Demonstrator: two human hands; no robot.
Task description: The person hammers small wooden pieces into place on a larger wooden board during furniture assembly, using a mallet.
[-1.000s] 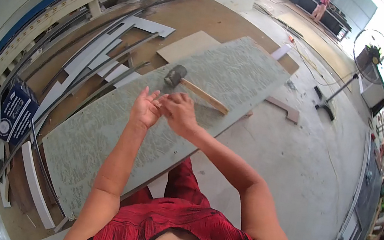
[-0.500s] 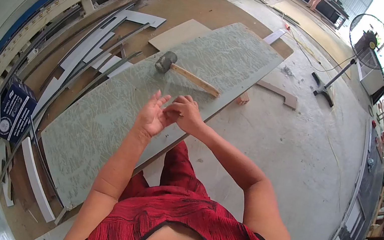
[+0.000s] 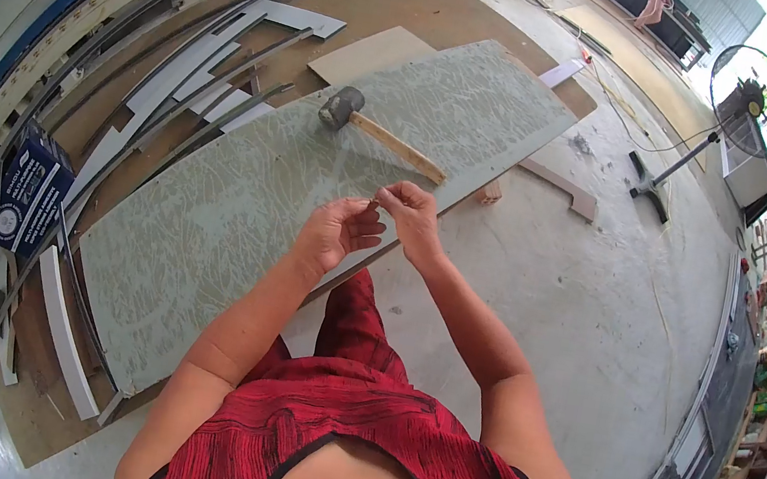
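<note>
Meeting near the centre of the frame, a person's left hand (image 3: 334,234) and right hand (image 3: 412,224) touch at the fingertips: left fingers loosely curled, right finger and thumb pinched. Whether they grip anything tiny cannot be told. Behind them, a patterned grey-green panel (image 3: 201,239) stretches from lower left to upper right. Just above the hands in the frame, a mallet (image 3: 385,138) lies on the panel, dark head (image 3: 341,109) to the left. It looks head-heavy and stiff, best held by its wooden handle (image 3: 410,155), towards the right-hand end. The panel seems broad and rigid, suiting a two-handed edge hold.
</note>
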